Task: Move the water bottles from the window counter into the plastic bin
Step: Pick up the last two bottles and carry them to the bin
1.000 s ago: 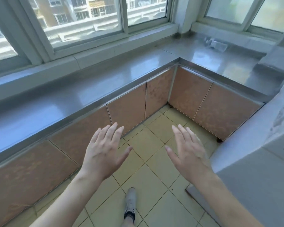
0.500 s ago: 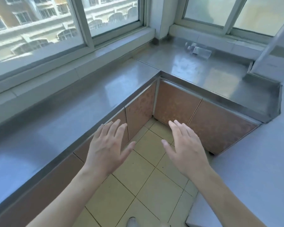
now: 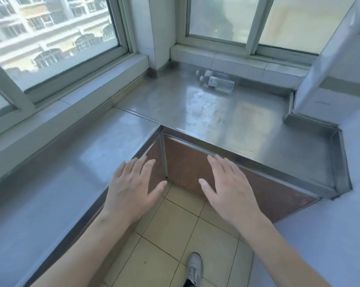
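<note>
The bare left hand (image 3: 131, 189) hung splayed and empty; the bare right hand (image 3: 229, 189) likewise, grip released. The view had swung closer to the steel corner desk (image 3: 195, 112), where clear plastic water bottles (image 3: 215, 81) lay near the window, well beyond reach

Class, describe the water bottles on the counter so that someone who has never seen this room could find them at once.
Start at the steel counter that wraps the window corner. Follow it to the back edge, under the frosted window. There the clear water bottles lie on their sides, close together, one with a white label; nothing else sits on that counter.
</note>
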